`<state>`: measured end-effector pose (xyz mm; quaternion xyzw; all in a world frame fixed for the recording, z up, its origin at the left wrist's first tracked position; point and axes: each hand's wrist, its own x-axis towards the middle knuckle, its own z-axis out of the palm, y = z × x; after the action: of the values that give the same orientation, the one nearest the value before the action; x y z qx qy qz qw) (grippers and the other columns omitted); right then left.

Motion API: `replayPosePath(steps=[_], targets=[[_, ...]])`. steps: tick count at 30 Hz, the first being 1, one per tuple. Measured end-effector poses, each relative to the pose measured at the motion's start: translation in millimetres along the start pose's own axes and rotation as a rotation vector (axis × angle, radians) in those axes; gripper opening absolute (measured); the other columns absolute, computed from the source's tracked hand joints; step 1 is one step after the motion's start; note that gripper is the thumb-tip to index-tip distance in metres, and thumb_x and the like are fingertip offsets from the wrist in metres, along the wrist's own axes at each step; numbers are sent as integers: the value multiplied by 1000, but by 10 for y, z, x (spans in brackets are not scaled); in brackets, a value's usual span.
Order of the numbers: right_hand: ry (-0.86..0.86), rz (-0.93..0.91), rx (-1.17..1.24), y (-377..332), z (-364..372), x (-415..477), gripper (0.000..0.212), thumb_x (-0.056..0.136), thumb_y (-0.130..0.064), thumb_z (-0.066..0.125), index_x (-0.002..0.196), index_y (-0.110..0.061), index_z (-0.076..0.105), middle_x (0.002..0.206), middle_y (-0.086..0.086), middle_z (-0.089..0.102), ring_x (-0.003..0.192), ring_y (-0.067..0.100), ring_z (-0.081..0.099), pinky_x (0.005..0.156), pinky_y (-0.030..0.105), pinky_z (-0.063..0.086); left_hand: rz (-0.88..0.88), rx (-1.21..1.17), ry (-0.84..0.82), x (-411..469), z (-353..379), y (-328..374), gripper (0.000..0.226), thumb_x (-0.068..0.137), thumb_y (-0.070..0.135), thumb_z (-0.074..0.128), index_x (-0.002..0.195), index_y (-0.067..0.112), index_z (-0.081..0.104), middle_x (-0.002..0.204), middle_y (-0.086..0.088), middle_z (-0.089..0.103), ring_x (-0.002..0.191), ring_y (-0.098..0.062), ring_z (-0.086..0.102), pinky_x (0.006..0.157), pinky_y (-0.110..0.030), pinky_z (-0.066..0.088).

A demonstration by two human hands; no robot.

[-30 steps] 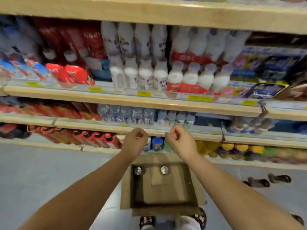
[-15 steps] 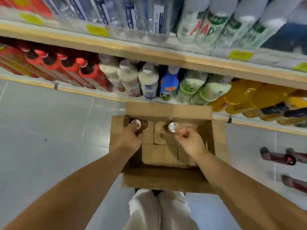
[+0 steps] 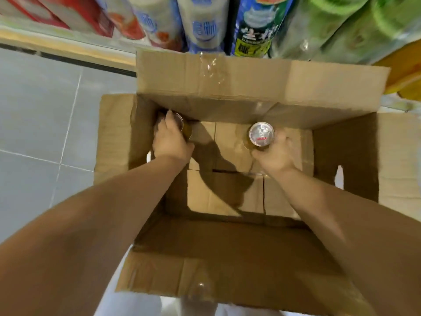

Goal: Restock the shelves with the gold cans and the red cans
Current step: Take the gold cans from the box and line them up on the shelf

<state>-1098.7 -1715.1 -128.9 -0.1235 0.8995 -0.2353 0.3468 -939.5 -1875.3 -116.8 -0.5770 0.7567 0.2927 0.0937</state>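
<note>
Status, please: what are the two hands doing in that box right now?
Left hand grips left gold can. Right hand grips right gold can. Both inside cardboard box. Nothing blocking.

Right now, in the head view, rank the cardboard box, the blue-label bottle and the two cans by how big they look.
1. Cardboard box, largest.
2. Blue-label bottle, cut off by the frame.
3. Right-hand can and left-hand can: unranked, since the left one is mostly covered by the left hand.

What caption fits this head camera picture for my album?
Both hands reach into the open cardboard box: the left hand grips one gold can, the right hand grips the other gold can.
</note>
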Motion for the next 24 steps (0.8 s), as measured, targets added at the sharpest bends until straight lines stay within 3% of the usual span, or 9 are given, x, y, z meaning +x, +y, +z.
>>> replayPosePath(steps=[3,7,9,12,17,19,22,24], targets=[[24,-20,39,-23,141,117,78,73,-28,78,136,-12,35,134,14,39,116,32,48,96,37,41,2,87,87,67,108,-32,84,75,16,71,143,15,21,145,-16,27,135,-37,22,107,-51,26],[43,-42,26,30,171,86,69,72,-31,77,130,-20,39,129,6,44,109,30,54,87,36,45,81,99,-21,17,156,-127,74,74,12,72,134,23,29,137,-13,34,124,-38,38,100,-51,37],[19,-41,47,78,117,-19,65,68,-34,79,122,-25,44,119,0,48,99,22,55,75,28,41,74,-17,-84,5,106,-153,72,72,14,75,130,22,34,132,-11,40,118,-35,47,92,-43,44],[-70,5,162,101,-100,-327,58,59,-45,81,106,-38,48,103,-12,58,88,7,57,64,23,41,10,-147,-137,-123,-73,-122,75,62,33,81,124,22,41,119,-4,48,99,-20,51,79,-32,42],[-95,128,439,-136,-685,-1039,49,52,-52,80,90,-42,51,92,-15,59,87,5,59,71,22,47,-122,-511,-230,-735,-749,181,63,63,52,71,115,27,47,96,10,51,83,-9,51,61,-21,40],[-47,126,543,-366,-983,-1343,41,57,-46,81,85,-41,52,89,-14,59,86,5,60,69,19,46,-201,-688,-286,-990,-1164,389,56,62,50,69,110,29,48,100,5,53,89,-13,55,70,-28,49],[46,162,709,-845,-1512,-1798,41,57,-39,81,88,-34,54,90,-8,60,90,14,62,77,33,55,-213,-821,-406,-1342,-1914,777,37,68,44,68,99,30,52,102,-1,58,94,-21,62,84,-38,53],[60,158,785,-1204,-1939,-2073,40,62,-35,79,93,-29,55,96,-1,61,97,21,63,88,47,54,-174,-840,-429,-1553,-2464,1122,22,75,39,65,89,30,52,94,1,58,86,-18,63,79,-35,55]])
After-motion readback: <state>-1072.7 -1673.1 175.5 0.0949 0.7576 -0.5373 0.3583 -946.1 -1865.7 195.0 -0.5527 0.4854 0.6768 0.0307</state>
